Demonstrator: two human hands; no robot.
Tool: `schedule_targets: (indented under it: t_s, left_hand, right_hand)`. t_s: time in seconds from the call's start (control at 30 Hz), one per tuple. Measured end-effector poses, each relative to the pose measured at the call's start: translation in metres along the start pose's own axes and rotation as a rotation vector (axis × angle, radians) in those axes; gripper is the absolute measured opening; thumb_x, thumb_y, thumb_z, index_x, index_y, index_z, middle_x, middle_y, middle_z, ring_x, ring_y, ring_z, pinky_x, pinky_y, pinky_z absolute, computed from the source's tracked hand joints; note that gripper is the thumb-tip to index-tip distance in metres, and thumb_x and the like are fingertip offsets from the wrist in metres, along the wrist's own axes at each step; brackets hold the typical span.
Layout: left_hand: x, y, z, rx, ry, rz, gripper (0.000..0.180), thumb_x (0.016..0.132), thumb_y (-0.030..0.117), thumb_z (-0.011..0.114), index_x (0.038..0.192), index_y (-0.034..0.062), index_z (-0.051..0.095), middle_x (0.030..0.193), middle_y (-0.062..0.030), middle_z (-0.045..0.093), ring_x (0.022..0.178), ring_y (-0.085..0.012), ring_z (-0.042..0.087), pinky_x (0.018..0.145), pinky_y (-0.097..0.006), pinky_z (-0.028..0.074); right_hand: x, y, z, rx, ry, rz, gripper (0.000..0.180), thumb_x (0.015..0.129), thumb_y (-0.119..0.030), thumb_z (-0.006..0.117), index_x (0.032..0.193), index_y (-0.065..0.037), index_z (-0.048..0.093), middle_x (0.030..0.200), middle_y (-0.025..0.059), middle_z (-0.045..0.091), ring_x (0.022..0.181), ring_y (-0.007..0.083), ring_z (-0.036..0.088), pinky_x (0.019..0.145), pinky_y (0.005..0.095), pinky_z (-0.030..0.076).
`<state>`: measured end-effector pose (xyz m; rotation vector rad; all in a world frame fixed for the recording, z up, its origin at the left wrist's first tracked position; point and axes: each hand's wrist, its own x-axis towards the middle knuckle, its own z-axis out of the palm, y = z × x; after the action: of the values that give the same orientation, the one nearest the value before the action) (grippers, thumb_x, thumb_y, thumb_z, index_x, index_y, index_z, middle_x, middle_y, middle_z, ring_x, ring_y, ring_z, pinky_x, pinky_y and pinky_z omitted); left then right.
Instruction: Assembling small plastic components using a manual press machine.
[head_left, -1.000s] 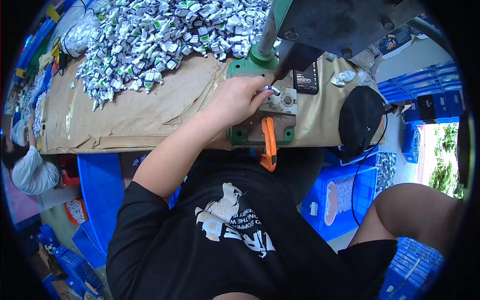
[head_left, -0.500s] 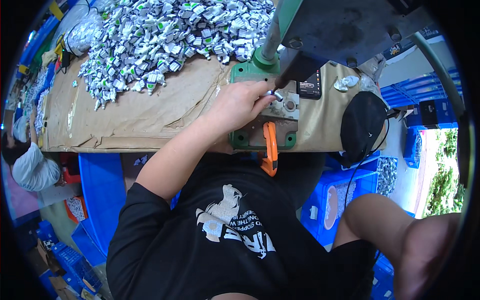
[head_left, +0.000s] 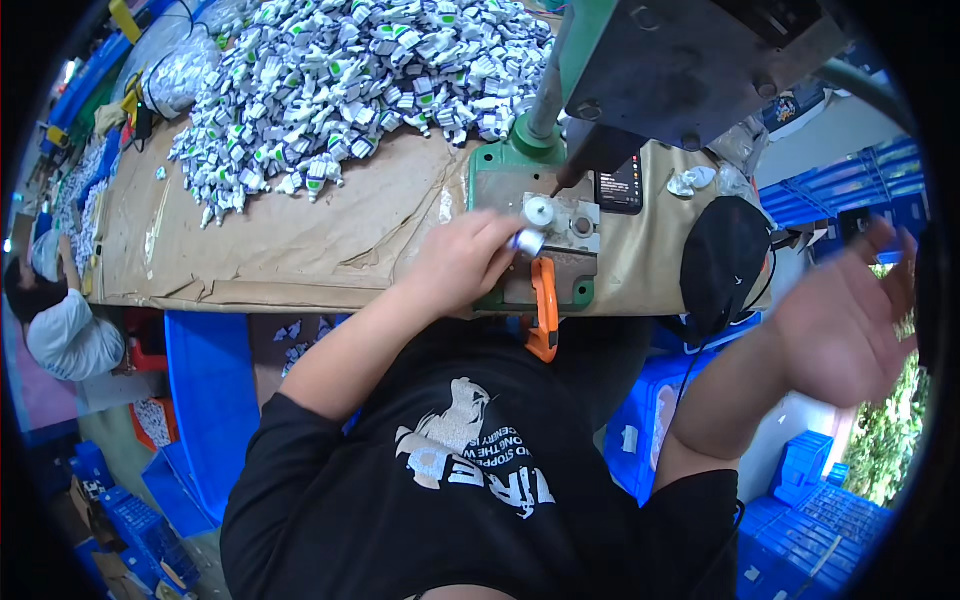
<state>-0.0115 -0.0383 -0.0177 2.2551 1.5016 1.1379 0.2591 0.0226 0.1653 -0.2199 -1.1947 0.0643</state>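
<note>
My left hand point(head_left: 455, 262) pinches a small white-and-blue plastic piece point(head_left: 527, 241) between thumb and fingertips. It is over the green base point(head_left: 493, 183) of a bench press. Just beyond that piece, a round white part point(head_left: 540, 211) sits on the metal fixture point(head_left: 583, 226). The press's dark rod point(head_left: 573, 172) comes down close behind the round part, its tip apart from my fingers. Out at the far right my right hand point(head_left: 840, 325) is raised and blurred. Its fingers look spread, and I make out nothing in them.
A large heap of white, blue and green plastic pieces point(head_left: 350, 90) covers the back of the bench. An orange curved tool point(head_left: 543, 310) overhangs the front edge. A phone point(head_left: 620, 185) and a black cap point(head_left: 727, 262) lie right of the press. A person point(head_left: 70, 325) sits far left.
My left hand has drawn back toward me from under the rod, uncovering the round white part. My right hand has swung upward at the far right.
</note>
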Motion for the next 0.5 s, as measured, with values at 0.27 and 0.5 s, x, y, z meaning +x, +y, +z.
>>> schedule_targets:
  t_s: [0.27,0.5]
  left_hand:
    - [-0.140,-0.016,-0.128,0.147,-0.620,-0.451,0.022,0.072,0.017,0.074,0.090,0.0068,0.067,0.079,-0.0122,0.061,0.070,-0.0306,0.061,0.063,-0.037,0.049]
    - [-0.072,0.036,-0.173,-0.001,-0.262,-0.173,0.016,0.075,0.019,0.074,0.084,0.0061,0.069,0.073,-0.0079,0.056,0.064,-0.0242,0.057,0.056,-0.034,0.044]
  right_hand:
    - [-0.089,0.046,-0.069,-0.251,-0.279,0.583,0.018,0.094,-0.007,0.047,0.101,0.006,0.058,0.091,0.0107,0.058,0.083,0.0150,0.053,0.079,0.0272,0.042]
    - [-0.035,-0.056,-0.002,0.125,-0.353,0.180,0.023,0.089,-0.027,0.057,0.071,-0.014,0.049,0.071,-0.0026,0.056,0.057,0.0126,0.045,0.055,0.0293,0.033]
